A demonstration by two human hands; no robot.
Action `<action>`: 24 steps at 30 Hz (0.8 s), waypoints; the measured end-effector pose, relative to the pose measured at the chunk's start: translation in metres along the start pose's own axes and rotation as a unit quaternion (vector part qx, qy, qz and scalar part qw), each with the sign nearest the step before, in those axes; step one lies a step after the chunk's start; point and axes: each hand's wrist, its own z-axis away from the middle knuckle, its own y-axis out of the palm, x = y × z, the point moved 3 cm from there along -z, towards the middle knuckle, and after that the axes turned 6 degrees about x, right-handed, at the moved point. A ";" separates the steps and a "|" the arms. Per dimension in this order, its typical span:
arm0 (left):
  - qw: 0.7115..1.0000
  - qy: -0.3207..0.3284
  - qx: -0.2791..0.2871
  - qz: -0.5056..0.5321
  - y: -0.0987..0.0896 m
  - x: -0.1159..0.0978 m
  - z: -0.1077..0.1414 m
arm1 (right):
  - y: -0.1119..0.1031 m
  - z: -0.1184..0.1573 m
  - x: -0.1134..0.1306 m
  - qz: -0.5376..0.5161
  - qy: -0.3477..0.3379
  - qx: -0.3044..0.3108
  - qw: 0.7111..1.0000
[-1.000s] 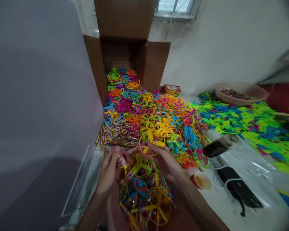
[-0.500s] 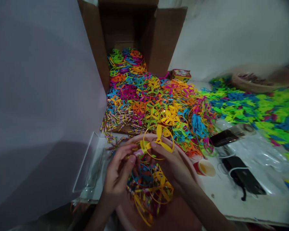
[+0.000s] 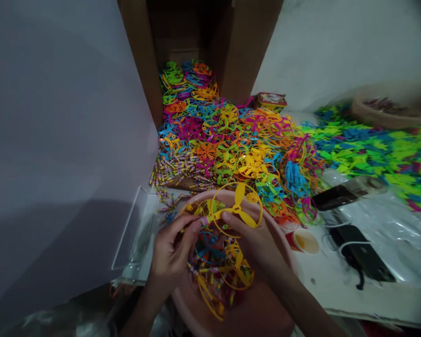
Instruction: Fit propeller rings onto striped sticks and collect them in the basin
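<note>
My left hand point(image 3: 173, 245) pinches a short printed tube point(image 3: 205, 220), mostly hidden by the fingers, with a pink end showing. In my right hand point(image 3: 254, 243) is a yellow propeller ring point(image 3: 237, 209), three blades inside a hoop, held between thumb and fingers with its face towards me. The tube's end meets the propeller's left side; whether they are joined I cannot tell. Both hands are above a pink basin point(image 3: 289, 262). Inside it lie a blue propeller ring point(image 3: 210, 252), a yellow one point(image 3: 237, 269) and several printed tubes.
Behind the basin spreads a heap of coloured propeller rings point(image 3: 228, 140), spilling from a cardboard box point(image 3: 249, 47). Printed tubes point(image 3: 175, 168) lie at its left. To the right are a paper cup point(image 3: 303, 241), a black phone point(image 3: 363, 252), a plastic bag point(image 3: 393, 220) and green-blue pieces point(image 3: 368, 150).
The view has shifted slightly. The yellow propeller and the tube's pink end now line up closely between my hands, and the left fingers have closed further around the tube.
</note>
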 end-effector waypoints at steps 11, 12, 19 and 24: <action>0.991 0.058 0.047 -0.112 -0.005 -0.011 -0.007 | -0.008 0.006 -0.013 0.063 -0.029 0.004 0.998; 0.989 0.069 0.042 -0.122 -0.003 -0.010 -0.007 | -0.007 0.006 -0.015 0.064 -0.031 0.006 0.997; 0.985 0.066 0.089 -0.130 0.002 0.008 -0.008 | -0.025 0.000 -0.024 0.113 -0.013 0.008 0.993; 0.975 0.041 0.100 -0.192 -0.033 0.042 -0.032 | -0.071 -0.011 -0.008 0.278 -0.024 0.081 0.957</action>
